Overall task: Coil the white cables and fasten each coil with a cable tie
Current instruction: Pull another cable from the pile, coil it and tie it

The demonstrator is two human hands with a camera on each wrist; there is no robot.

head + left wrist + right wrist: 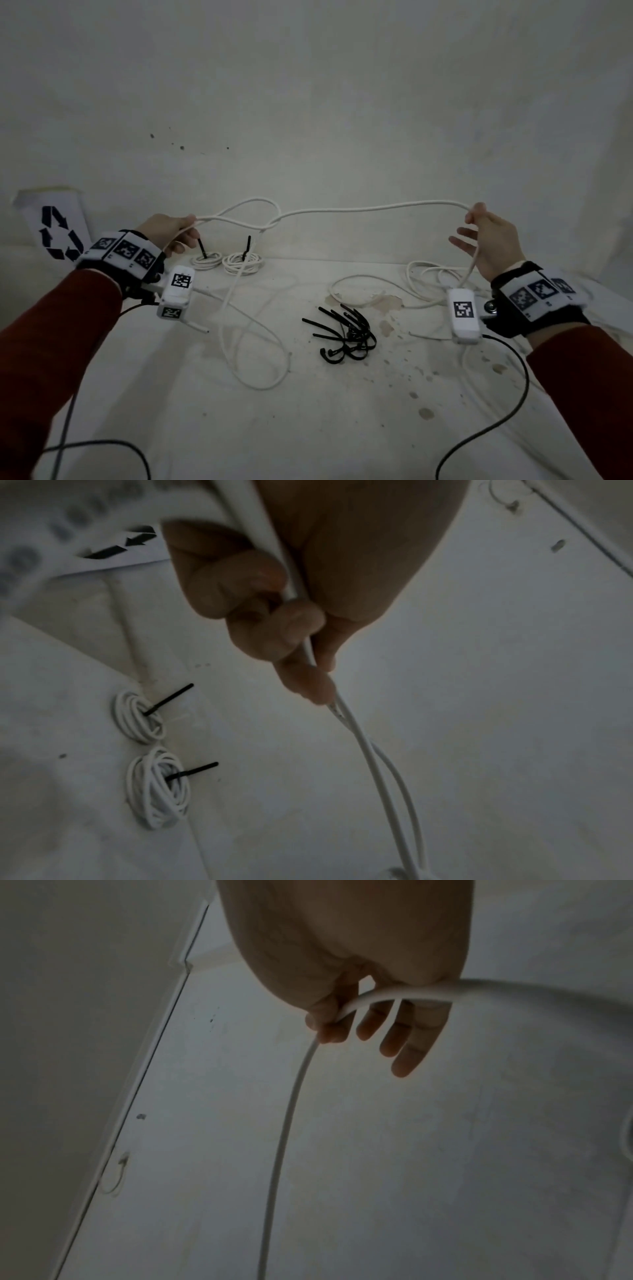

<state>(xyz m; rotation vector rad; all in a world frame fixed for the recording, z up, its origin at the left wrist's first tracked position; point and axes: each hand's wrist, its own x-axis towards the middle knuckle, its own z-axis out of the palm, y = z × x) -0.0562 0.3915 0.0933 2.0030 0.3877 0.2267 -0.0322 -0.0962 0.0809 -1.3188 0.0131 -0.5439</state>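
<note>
Black recycling-arrows sign (60, 233) on a white sheet; no readable text.

Cable (387, 785) cut off at the bottom edge in the left wrist view, top end blurred against the left hand (308, 574). Printing on the sign (113, 547) smeared, unreadable. In the right wrist view, cable cut by right and bottom edges, right hand (346, 961) cropped at the top. Loose ties (346, 334) tangled, uncountable.
</note>
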